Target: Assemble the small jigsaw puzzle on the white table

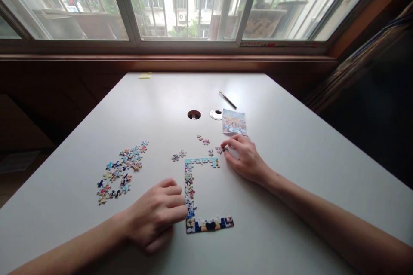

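Note:
My left hand (161,212) is closed with curled fingers, its knuckles against the left side of a partly joined jigsaw puzzle border (189,187). The fingertips are hidden beneath it. The border has a top strip, a left side and a bottom strip; its right side is open. Beyond the top right corner, my right hand (243,157) has its thumb and index finger bent around a small puzzle piece (225,149). Another loose piece (218,150) lies beside those fingertips, and a single piece (211,152) sits just above the top strip.
A heap of loose puzzle pieces (121,172) spreads on the left of the white table (97,137). Small groups of pieces (179,155) lie above the border. Farther back are a picture sheet (234,121), a pen (227,99), a cable hole (194,114) and its round cover (216,114).

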Motion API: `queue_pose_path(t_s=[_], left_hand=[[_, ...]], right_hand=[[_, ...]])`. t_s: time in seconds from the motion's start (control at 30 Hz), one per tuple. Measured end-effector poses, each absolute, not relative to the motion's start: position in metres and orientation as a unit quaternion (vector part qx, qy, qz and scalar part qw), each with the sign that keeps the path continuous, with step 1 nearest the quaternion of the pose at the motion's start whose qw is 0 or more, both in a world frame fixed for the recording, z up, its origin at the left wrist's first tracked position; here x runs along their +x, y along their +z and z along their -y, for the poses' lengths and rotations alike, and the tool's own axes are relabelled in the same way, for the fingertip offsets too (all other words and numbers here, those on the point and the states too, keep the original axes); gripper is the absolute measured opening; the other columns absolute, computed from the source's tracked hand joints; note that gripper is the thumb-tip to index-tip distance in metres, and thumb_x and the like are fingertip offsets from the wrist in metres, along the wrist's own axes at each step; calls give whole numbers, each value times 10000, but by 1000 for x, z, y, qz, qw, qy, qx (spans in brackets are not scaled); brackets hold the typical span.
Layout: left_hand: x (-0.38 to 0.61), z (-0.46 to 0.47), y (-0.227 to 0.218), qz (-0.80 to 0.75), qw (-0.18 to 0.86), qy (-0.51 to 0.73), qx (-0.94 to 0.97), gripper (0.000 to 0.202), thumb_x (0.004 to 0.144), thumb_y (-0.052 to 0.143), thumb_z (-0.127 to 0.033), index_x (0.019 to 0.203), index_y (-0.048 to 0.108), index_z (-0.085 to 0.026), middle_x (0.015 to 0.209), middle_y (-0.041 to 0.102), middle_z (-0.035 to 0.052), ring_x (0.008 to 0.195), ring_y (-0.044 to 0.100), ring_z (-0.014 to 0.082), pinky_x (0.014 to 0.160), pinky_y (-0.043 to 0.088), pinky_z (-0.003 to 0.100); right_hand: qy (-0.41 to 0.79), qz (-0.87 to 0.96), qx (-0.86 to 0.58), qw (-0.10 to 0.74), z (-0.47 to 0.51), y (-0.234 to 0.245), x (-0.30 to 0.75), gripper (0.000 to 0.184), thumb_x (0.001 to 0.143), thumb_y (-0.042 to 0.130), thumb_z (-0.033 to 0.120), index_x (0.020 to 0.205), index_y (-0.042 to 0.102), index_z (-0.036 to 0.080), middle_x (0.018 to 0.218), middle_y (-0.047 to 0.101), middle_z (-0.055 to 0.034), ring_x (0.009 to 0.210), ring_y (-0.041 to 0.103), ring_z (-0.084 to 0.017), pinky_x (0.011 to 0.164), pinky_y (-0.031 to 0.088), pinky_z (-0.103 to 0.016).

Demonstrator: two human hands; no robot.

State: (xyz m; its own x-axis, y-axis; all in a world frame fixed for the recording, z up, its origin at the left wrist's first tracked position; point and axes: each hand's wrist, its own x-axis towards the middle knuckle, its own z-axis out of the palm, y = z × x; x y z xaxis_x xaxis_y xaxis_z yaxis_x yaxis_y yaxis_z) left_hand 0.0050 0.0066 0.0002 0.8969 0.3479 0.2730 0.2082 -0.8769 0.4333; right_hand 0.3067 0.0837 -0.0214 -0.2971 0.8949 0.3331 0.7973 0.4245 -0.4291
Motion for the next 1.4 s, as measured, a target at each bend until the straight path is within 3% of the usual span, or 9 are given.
queue_pose_path(t_s=[1.4], left_hand=[[4, -8, -2, -145, 219, 161, 951, 274, 639, 426, -213, 740, 172, -198, 666, 451, 27, 623, 375, 202, 674, 333, 386]], right_hand=[[83, 800, -533, 262, -83, -22, 307, 189, 855, 559, 250, 1016, 659, 241, 1069, 612, -87, 1031, 552, -287, 900, 402, -453]])
